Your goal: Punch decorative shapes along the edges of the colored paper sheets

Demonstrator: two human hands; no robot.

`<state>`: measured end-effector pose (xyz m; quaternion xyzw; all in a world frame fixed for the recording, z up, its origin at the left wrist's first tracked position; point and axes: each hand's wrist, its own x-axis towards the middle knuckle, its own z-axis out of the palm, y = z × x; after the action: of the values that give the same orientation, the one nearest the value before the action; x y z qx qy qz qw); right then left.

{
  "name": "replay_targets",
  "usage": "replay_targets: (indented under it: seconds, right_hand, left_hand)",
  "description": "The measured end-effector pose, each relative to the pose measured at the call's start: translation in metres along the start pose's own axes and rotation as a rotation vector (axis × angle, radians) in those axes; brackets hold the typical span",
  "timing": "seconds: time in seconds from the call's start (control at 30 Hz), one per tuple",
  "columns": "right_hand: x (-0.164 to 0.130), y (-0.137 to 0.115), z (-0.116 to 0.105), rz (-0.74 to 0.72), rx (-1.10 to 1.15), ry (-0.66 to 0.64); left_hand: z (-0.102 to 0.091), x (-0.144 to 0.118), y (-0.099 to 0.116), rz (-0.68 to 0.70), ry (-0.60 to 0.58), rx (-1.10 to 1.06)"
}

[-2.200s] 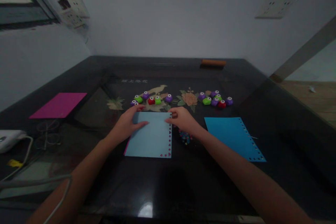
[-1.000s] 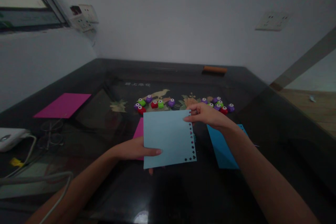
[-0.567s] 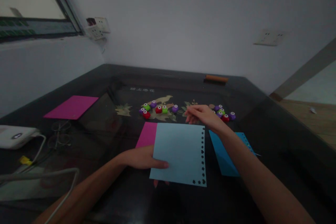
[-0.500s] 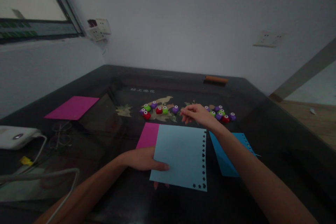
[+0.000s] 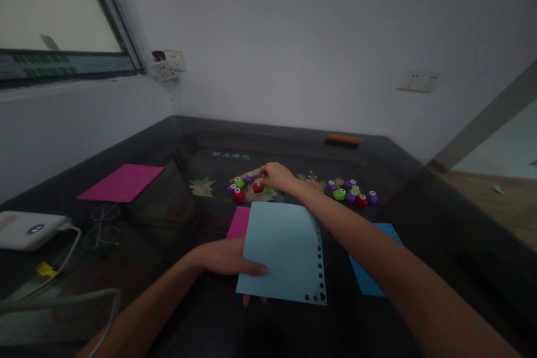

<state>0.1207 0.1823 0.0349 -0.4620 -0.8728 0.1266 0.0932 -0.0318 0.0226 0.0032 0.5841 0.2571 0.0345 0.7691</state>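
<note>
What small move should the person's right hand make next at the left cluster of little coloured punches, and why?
Probably close the fingers on the small red paper punch and lift it. The right hand is already on it in the left cluster, while the left hand holds the light blue paper sheet up by its left edge, shapes punched along only its right edge.

Pale blue paper sheet (image 5: 282, 251) (punched right edge), lifted flat, small red punch (image 5: 257, 187) on table.
</note>
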Motion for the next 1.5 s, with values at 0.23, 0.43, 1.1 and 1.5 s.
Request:
replay_targets:
  seconds: [0.23, 0.43, 1.1, 1.5]
  right_hand:
    - [0.013, -0.008, 0.011, -0.106, -0.2, -0.11]
    - [0.011, -0.014, 0.018, -0.124, -0.267, -0.122]
    - [-0.052, 0.024, -0.037, -0.111, 0.102, 0.026]
    - [-0.183, 0.064, -0.029, 0.208, 0.877, 0.14]
  left_hand:
    - [-0.001, 0.003, -0.006, -0.009, 0.015, 0.095]
    - [-0.002, 0.004, -0.01, -0.009, 0.017, 0.059]
    - [-0.001, 0.001, -0.006, -0.01, 0.075, 0.09]
    - [-0.015, -0.006, -0.006, -0.083, 0.313, 0.026]
